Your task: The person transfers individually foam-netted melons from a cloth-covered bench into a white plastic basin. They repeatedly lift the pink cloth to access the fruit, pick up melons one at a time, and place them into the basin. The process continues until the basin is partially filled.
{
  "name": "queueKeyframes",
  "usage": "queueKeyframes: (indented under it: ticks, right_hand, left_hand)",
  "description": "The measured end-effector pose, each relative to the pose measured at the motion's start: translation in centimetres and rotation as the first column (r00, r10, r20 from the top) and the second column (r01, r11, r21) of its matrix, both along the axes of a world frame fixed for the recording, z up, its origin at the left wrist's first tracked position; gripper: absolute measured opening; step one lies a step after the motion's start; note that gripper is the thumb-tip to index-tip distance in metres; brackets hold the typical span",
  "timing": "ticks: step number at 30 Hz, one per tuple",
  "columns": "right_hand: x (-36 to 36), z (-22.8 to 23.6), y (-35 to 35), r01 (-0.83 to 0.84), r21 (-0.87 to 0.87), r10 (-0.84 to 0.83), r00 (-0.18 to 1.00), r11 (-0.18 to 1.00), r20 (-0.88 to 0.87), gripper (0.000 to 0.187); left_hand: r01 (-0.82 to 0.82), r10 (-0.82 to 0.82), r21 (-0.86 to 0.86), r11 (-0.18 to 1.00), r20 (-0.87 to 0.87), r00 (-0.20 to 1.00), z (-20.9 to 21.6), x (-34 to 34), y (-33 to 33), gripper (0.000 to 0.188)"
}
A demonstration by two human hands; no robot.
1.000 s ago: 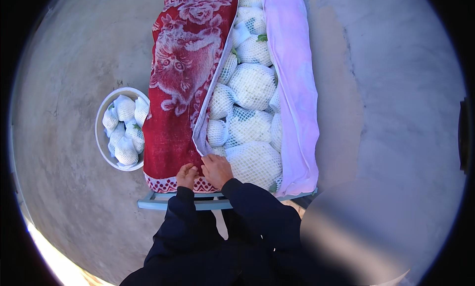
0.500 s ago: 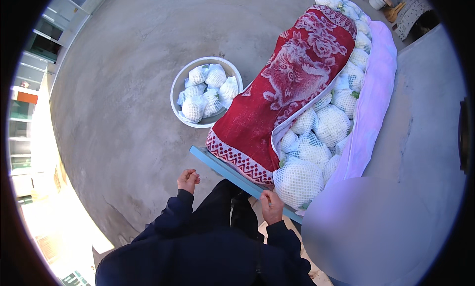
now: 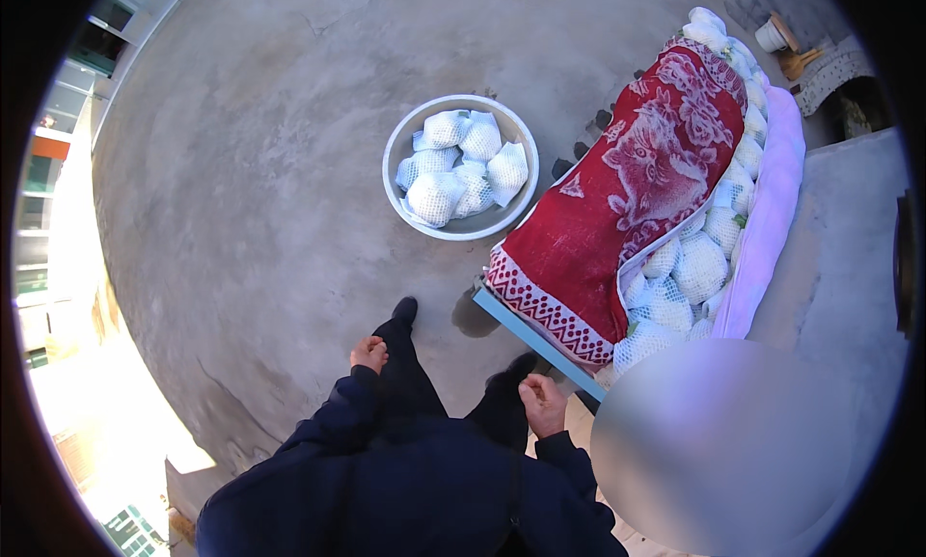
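My left hand (image 3: 369, 353) hangs in front of my body above the concrete floor, its fingers loosely curled with nothing seen in them. My right hand (image 3: 543, 404) is also closed and holds nothing visible, close to the light blue edge board (image 3: 540, 345) of a raised stand. On that stand lies a red blanket (image 3: 579, 258) with a pale animal and flower pattern. Beside it, several round items in white foam nets (image 3: 698, 268) are heaped; a few show green leaves. Ahead, a pale round basin (image 3: 395, 186) on the floor holds several more netted items (image 3: 434, 198).
A pinkish cloth (image 3: 776, 200) borders the heap's right side, by a grey wall (image 3: 849, 229). A white bucket (image 3: 775, 34) and a grey arched object (image 3: 837, 75) stand far right. Concrete floor (image 3: 241, 219) stretches left. A blurred round patch hides the lower right.
My view has shifted left, so the basin and stand sit farther right. My feet now show, stepping apart. The right hand has come away from the stand's edge board.
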State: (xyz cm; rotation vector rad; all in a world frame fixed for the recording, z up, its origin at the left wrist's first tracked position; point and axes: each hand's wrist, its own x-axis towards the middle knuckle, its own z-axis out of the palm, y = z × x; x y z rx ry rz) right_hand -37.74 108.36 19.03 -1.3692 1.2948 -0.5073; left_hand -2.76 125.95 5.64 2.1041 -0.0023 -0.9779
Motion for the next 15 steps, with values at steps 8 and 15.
queueKeyframes:
  ticks: [8, 15]
  right_hand:
    - [21.9, -0.2, 3.1, -0.158, 0.181, 0.146, 0.986, 0.971, 0.078, 0.026]
    - [30.8, -1.4, 0.2, -0.001, 0.313, -0.069, 0.975, 0.95, 0.213, 0.032]
  left_hand:
    - [-0.168, 0.17, 0.02, 0.985, -0.155, 0.973, -1.4, 18.5, 3.7, 0.025]
    - [-0.098, 0.11, 0.077, 0.992, -0.16, 0.981, -3.3, 28.6, -0.2, 0.033]
